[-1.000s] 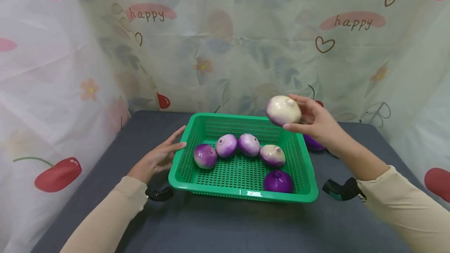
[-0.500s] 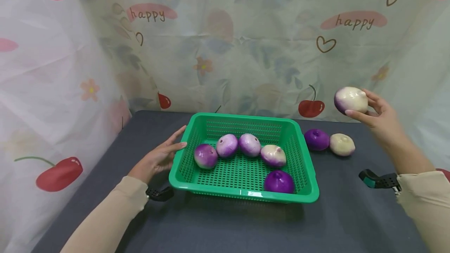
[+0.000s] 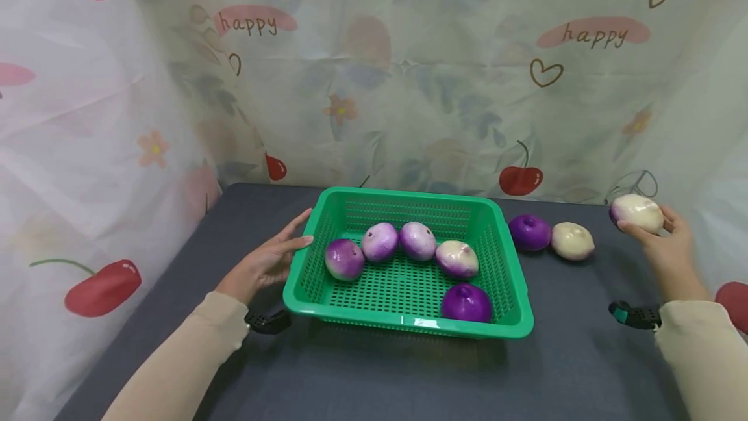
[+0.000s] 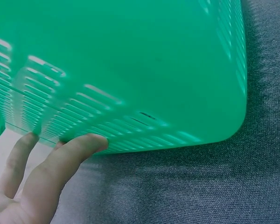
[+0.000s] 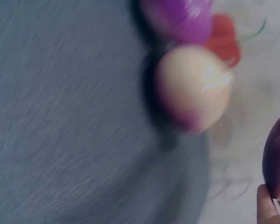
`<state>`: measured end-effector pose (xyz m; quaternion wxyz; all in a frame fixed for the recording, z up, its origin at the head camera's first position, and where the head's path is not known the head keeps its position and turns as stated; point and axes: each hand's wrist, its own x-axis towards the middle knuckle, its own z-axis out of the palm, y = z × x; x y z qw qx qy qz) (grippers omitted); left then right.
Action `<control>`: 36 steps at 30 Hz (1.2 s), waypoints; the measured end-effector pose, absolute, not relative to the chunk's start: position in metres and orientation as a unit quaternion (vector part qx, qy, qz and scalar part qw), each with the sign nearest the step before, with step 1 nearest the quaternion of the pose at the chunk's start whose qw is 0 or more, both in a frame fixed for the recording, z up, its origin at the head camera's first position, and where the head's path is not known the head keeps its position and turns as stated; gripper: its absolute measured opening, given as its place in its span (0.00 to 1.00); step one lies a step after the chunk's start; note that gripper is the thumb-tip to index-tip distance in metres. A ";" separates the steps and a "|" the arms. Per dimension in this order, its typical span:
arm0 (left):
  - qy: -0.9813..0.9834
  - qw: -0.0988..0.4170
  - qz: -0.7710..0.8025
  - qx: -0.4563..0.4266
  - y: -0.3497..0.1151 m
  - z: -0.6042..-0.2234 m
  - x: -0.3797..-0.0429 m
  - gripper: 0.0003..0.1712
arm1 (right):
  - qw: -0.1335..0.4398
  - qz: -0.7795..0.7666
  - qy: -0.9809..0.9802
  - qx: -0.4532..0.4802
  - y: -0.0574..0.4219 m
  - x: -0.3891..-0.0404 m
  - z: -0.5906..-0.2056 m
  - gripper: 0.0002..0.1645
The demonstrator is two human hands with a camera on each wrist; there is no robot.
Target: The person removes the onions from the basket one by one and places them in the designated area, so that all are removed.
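My right hand [image 3: 672, 249] grips a glossy white-and-purple onion [image 3: 638, 214] above the far right of the table. Part of that onion [image 5: 279, 158] shows at the right edge of the right wrist view. To its left, a deep purple onion [image 3: 529, 232] and a cream-coloured onion [image 3: 573, 242] rest side by side on the table. My left hand [image 3: 265, 264] touches the left side of a green plastic basket [image 3: 409, 329] with extended fingers. Several onions lie inside, among them a purple-and-white one [image 3: 344, 259] and a deep purple one [image 3: 467, 303].
A dark grey cloth covers the table [image 3: 397, 382]. Behind it and at both sides hangs a pale curtain [image 3: 409, 115] printed with cherries, flowers and hearts. Each wrist wears a black camera strap [image 3: 269, 322].
My right hand has carried the white-and-purple onion from over the basket to the right, then lowered it towards the table, beyond the two onions there. My left hand stays at the basket.
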<state>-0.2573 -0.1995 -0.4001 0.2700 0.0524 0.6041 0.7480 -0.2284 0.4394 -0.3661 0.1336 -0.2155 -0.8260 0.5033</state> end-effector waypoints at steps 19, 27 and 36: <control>0.605 0.269 0.748 0.051 -0.199 -0.399 -0.257 0.41 | 0.104 0.448 -0.830 -0.317 0.444 -0.226 -0.420 0.54; 0.606 0.267 0.747 0.054 -0.199 -0.401 -0.257 0.40 | 0.105 0.447 -0.831 -0.315 0.436 -0.228 -0.423 0.53; 0.602 0.270 0.750 0.051 -0.199 -0.400 -0.257 0.40 | 0.101 0.441 -0.836 -0.311 0.437 -0.230 -0.425 0.53</control>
